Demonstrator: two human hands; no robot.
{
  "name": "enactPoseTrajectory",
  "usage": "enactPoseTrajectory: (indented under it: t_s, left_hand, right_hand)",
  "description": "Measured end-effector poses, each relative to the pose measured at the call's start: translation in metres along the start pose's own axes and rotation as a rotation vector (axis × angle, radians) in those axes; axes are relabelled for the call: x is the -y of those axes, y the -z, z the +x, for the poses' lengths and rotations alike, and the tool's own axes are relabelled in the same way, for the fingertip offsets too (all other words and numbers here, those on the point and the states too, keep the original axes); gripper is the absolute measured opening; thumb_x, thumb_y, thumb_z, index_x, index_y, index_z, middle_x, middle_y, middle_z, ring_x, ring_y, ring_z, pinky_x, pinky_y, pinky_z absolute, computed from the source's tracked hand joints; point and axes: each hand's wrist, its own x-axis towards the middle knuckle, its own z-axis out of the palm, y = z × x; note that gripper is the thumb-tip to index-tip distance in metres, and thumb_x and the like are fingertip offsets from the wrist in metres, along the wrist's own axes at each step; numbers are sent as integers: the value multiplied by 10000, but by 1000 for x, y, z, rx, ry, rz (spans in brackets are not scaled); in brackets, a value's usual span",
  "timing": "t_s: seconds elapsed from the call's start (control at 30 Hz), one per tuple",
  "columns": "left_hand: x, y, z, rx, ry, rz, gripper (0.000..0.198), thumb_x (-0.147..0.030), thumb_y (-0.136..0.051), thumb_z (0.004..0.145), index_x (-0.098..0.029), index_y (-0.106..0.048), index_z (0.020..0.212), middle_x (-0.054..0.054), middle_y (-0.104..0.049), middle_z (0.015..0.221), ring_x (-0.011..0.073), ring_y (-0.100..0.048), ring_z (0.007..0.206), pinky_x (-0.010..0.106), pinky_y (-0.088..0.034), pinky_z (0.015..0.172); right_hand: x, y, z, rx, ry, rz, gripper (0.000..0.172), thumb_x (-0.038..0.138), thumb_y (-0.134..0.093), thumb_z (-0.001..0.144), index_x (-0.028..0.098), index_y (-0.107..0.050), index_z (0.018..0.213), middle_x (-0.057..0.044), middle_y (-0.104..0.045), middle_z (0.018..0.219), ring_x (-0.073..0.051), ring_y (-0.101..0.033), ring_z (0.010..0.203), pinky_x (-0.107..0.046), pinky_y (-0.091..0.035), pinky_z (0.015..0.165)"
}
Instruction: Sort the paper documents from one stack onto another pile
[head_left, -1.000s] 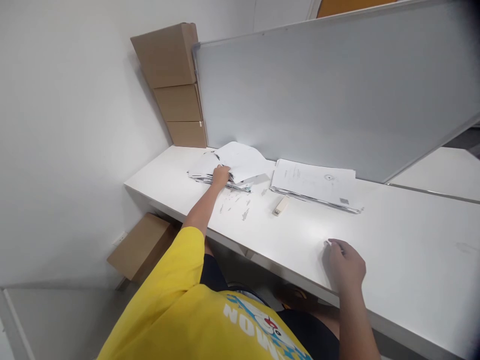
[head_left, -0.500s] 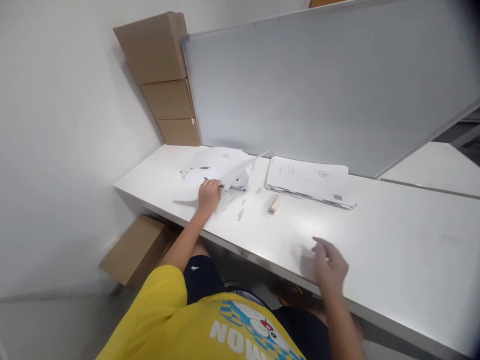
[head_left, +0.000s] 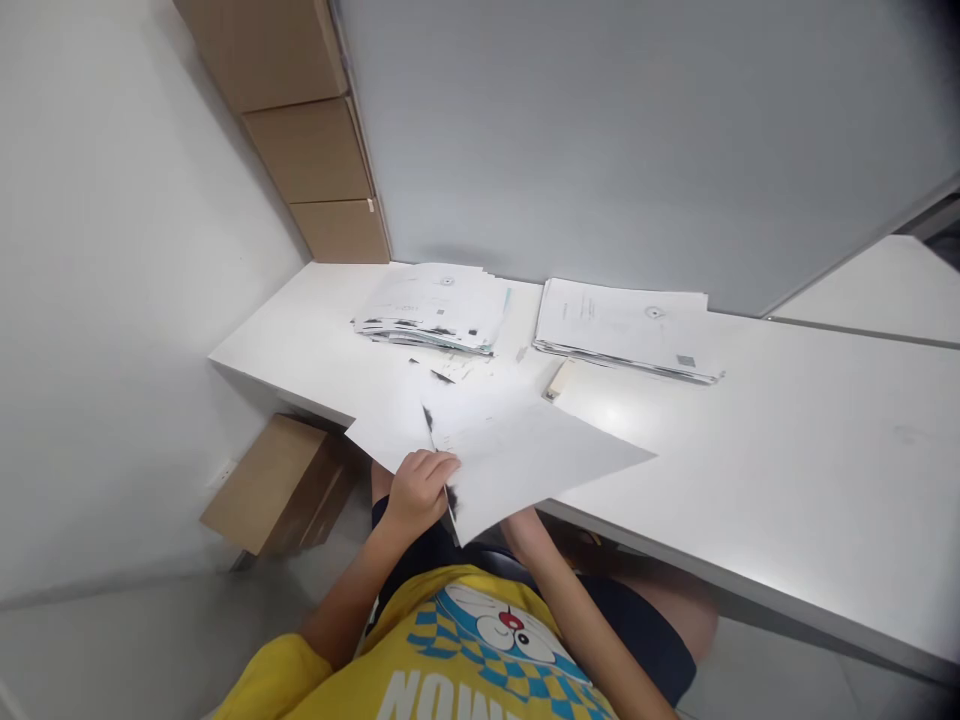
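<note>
While the left hand grips spread white paper with black marks along an edge, the right hand is mostly hidden beneath it.
Left fingers are closed on the paper's near edge; right fingers are covered, so their grip cannot be told. Paper lies over the near side of the white rectangular tabletop, its near corner hanging past the table's front. Behind it, a stack of white printed sheets with black-smudged edges lies flat; to its right lies a second flat stack of white printed sheets. Small cream oblong block sits between the paper and the second stack. Grey upright board stands behind both stacks.
</note>
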Motion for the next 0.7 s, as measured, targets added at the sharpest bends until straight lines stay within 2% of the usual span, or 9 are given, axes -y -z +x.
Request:
enactPoseTrajectory:
  t_s: [0.1, 0.17, 0.3, 0.37, 0.5, 0.6, 0.7]
  left_hand:
    - [2, -10, 0, -28, -20, 53, 475, -48, -420, 838, -262, -709, 1148, 67, -776, 1100, 239, -714, 928, 404, -572, 772]
    - [3, -11, 1, -71, -25, 97, 527, -47, -408, 861, -280, -675, 1251, 67, -761, 1174, 249, -721, 1021, 419, -575, 815]
    - [14, 5, -5, -187, -107, 166, 610, -60, -417, 909, -335, -538, 1440, 45, -735, 1247, 266, -665, 1223, 459, -544, 945]
    - [24, 20, -14, -235, -165, 194, 617, -78, -429, 933, -353, -494, 1482, 39, -757, 1194, 262, -688, 1178, 457, -529, 948]
    - [40, 38, -36, -286, -167, 310, 562, -87, -496, 952, -324, -533, 1461, 37, -798, 1000, 218, -738, 870, 389, -497, 821]
    - [39, 32, -43, -295, -144, 419, 489, -52, -522, 931, -259, -627, 1361, 43, -794, 924, 189, -683, 756, 370, -445, 795]
    - [30, 12, -41, -257, -114, 407, 450, -33, -518, 910, -235, -678, 1279, 55, -788, 956, 191, -660, 800, 376, -431, 828]
  right_hand:
    - [-8, -7, -2, -66, -7, 33, 511, 536, -707, 808, 285, -677, 1252, -36, -739, 1187, -289, -598, 1245, -493, -374, 1169]
    - [-11, -10, -5, -116, -17, 32, 545, 578, -706, 790, 295, -673, 1254, -36, -743, 1168, -297, -596, 1241, -509, -371, 1168]
    - [-12, 2, -9, -250, -67, 64, 627, 721, -684, 700, 304, -700, 1168, -54, -766, 1061, -339, -646, 1115, -533, -475, 1043]
    - [-7, 13, -10, -306, -63, 85, 610, 697, -715, 667, 275, -710, 1109, -69, -772, 1002, -342, -665, 1046, -522, -522, 961]
    - [11, 28, -16, -346, -128, 100, 448, 491, -803, 652, 214, -697, 987, -62, -771, 888, -306, -701, 917, -453, -568, 841]
    - [21, 32, -23, -365, -203, 122, 447, 428, -840, 619, 192, -706, 974, -74, -780, 909, -291, -716, 863, -409, -571, 796]
    - [24, 35, -30, -331, -230, 134, 424, 410, -850, 610, 179, -734, 946, -94, -788, 951, -305, -722, 907, -403, -563, 832]
